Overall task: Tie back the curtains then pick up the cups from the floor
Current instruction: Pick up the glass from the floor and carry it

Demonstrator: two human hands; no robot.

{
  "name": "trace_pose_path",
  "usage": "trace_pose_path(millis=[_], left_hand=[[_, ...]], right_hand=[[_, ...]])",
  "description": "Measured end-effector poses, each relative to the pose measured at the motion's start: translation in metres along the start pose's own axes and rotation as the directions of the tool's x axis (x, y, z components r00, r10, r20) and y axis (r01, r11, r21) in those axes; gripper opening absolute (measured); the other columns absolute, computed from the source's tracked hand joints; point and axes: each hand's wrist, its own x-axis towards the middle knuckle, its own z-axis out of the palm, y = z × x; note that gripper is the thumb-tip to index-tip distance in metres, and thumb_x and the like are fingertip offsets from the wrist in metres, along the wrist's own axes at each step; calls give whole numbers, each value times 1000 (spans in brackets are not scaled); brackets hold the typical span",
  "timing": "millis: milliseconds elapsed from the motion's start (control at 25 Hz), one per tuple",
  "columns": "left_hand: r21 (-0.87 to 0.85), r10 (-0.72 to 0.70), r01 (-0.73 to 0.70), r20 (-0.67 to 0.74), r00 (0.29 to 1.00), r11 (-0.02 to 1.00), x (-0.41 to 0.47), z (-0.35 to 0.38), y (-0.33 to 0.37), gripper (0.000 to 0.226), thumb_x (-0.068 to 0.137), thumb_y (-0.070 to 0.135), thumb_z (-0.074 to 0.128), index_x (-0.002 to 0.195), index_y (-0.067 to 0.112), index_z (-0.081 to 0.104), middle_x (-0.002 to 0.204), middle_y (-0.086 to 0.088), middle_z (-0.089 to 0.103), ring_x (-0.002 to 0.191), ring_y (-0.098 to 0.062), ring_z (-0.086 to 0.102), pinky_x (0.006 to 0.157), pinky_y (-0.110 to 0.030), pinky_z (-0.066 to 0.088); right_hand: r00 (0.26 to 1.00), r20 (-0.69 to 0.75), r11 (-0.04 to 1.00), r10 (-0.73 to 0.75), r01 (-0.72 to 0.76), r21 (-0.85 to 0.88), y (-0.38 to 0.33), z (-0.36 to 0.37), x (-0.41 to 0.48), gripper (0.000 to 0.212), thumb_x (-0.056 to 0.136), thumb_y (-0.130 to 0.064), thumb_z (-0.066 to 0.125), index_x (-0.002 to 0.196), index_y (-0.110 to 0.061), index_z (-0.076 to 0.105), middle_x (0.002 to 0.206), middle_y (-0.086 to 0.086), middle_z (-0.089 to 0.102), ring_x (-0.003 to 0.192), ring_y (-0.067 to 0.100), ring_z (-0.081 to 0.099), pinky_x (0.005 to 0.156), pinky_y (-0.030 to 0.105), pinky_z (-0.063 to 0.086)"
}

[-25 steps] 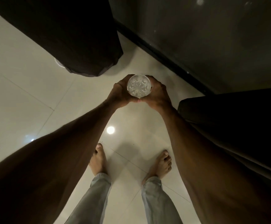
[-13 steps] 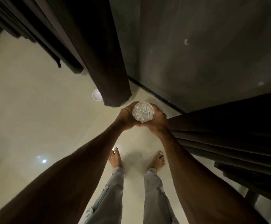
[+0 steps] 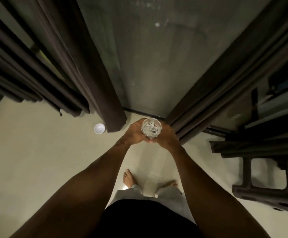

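**Glass cup held in both hands; white cup on the floor**

At the bottom centre of the frame, a dark garment and light trouser legs lead down to two bare feet on the pale floor [image 3: 28, 160]. Both forearms extend upward to the frame centre.

The left hand [image 3: 134, 133] and the right hand [image 3: 167, 136] meet around a cut-glass cup [image 3: 151, 128]. The cup is upright, mouth toward the camera, raised clear of the floor. The fingers of both hands are curled and pressed against the cup's sides, wrapping it from left and right.

A dark plastic stool [image 3: 263, 170] stands on the floor at the right edge.

A white cup [image 3: 99, 128] stands on the floor left of centre, just beside the hem of the left curtain [image 3: 91, 69]. The right curtain [image 3: 225, 79] hangs at the upper right. A dark glass door [image 3: 148, 57] fills the gap between the two curtains at top centre. Whether either curtain is tied cannot be determined.
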Motion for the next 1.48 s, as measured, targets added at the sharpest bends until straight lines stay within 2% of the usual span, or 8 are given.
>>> trace_pose_path(millis=[160, 400, 640, 800, 920, 1000, 1280, 1480], left_hand=[[99, 11, -17, 55, 998, 995, -13, 31, 33, 81, 54, 8, 93, 127, 13, 57, 111, 5, 60, 108, -15, 58, 87, -19, 44], [68, 123, -137, 173, 977, 988, -47, 134, 93, 83, 50, -1, 92, 125, 14, 59, 113, -2, 68, 108, -22, 63, 94, -34, 51], [155, 213, -264, 285, 935, 952, -91, 272, 156, 83, 50, 2, 92, 125, 18, 59, 111, 3, 68, 106, -17, 63, 94, -32, 51], [205, 240, -343, 403, 883, 917, -108, 354, 193, 81, 50, -1, 91, 122, 20, 60, 108, 7, 66, 106, -14, 63, 90, -28, 51], [281, 230, -399, 483, 845, 873, -108, 407, 215, 83, 41, 14, 94, 117, 27, 62, 108, 9, 69, 104, -14, 64, 92, -32, 53], [328, 222, -447, 542, 810, 832, -104, 444, 230, 87, 37, 23, 94, 117, 29, 62, 108, 9, 70, 103, -15, 65, 93, -37, 54], [313, 244, -650, 747, 619, 692, -102, 558, 294, 82, 53, 10, 92, 128, 18, 57, 119, -1, 66, 109, -16, 61, 95, -29, 48], [271, 209, -717, 838, 504, 643, -105, 620, 328, 85, 55, 7, 91, 130, 16, 53, 118, 2, 63, 109, -13, 56, 86, -22, 42]], right_hand=[[996, -89, 996, 31, -23, 83, 23, -28, -36, 65, 67, -12, 88, 126, -13, 63, 121, 6, 69, 114, 23, 63, 96, 32, 51], [973, -231, 998, 26, -14, 55, 106, -97, -105, 50, 73, -20, 84, 120, -17, 66, 114, 3, 71, 107, 20, 66, 91, 34, 53], [954, -287, 983, 88, -130, -131, 214, -177, -191, 60, 81, -25, 78, 135, -16, 53, 133, 4, 60, 122, 23, 58, 100, 31, 46], [915, -348, 979, 202, -200, 41, 282, -215, -241, 57, 81, -18, 77, 133, -10, 55, 129, 9, 62, 120, 27, 59, 97, 35, 47], [854, -363, 916, 373, -278, 289, 329, -234, -263, 68, 74, -14, 84, 134, -11, 52, 127, 8, 62, 118, 24, 59, 92, 26, 45], [809, -399, 889, 431, -307, 339, 358, -243, -272, 69, 72, -18, 85, 134, -13, 54, 126, 6, 65, 118, 23, 61, 98, 30, 47], [625, -452, 747, 637, -354, 564, 438, -296, -306, 76, 65, -16, 89, 133, -18, 56, 123, 4, 68, 113, 21, 63, 86, 23, 45], [540, -466, 698, 701, -384, 605, 483, -327, -325, 78, 60, -26, 90, 129, -15, 56, 120, 7, 69, 109, 27, 64, 93, 42, 54]])
